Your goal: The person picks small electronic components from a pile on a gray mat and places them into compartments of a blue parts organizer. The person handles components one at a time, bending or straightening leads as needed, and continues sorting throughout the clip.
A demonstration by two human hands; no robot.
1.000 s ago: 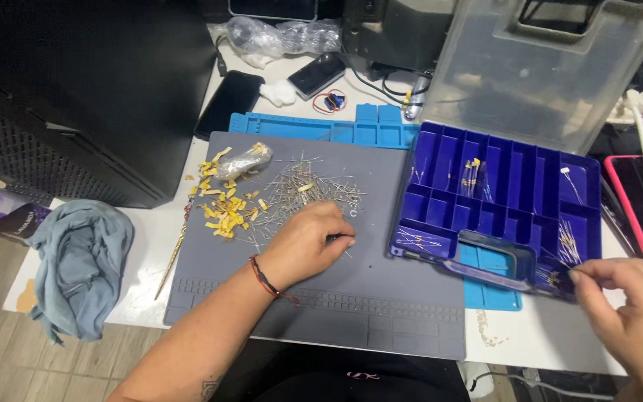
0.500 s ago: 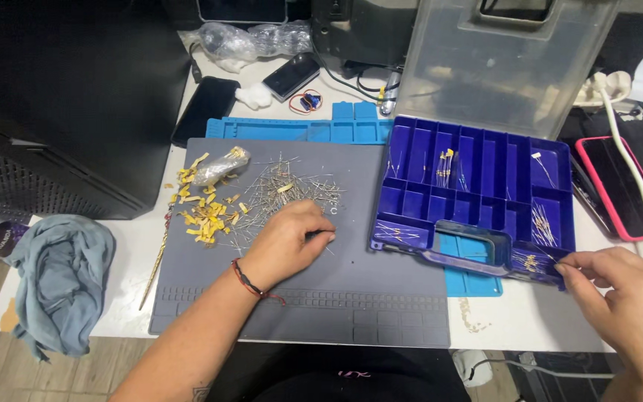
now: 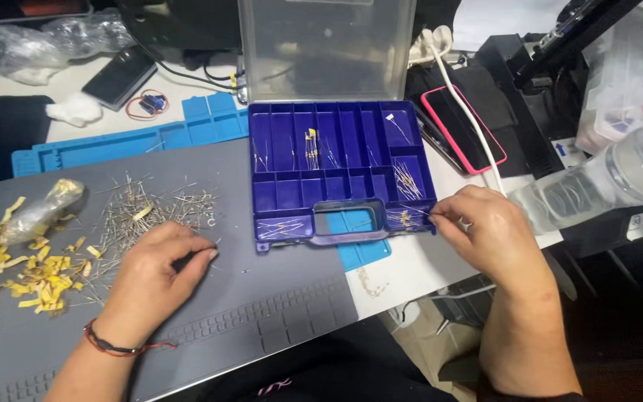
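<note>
Here the dark blue plastic organiser box [image 3: 340,167] stands open on the table, with its clear lid [image 3: 327,46] raised upright at the back and many small compartments inside; some of them hold thin wire-legged components [image 3: 311,145], and a handle opening is at its front edge. The right hand [image 3: 485,231] is at the front right corner of this box, with thumb and forefinger pinched on a thin wire lead over the last compartment of the front row. The left hand [image 3: 154,272] lies well apart from the box, on the grey silicone work mat [image 3: 262,298]; its fingers are curled and pressed together on the mat at the near edge of a loose heap of thin wire-legged components [image 3: 150,208], but I cannot tell if they hold one. Left of this heap are scattered yellow paper tape scraps [image 3: 39,272] and a small crumpled clear bag [image 3: 39,212]. A light blue plastic mat [image 3: 135,138] shows behind the grey one and also under the box. Just right of the box lies a phone in a pink case [image 3: 459,126] with a white cable [image 3: 459,97] across it, and a clear plastic bottle [image 3: 604,182] lies near the right wrist. At the back left are a black phone [image 3: 119,74] and a small coil of red and blue wire [image 3: 149,103]. Nothing lies between either hand and the box.
</note>
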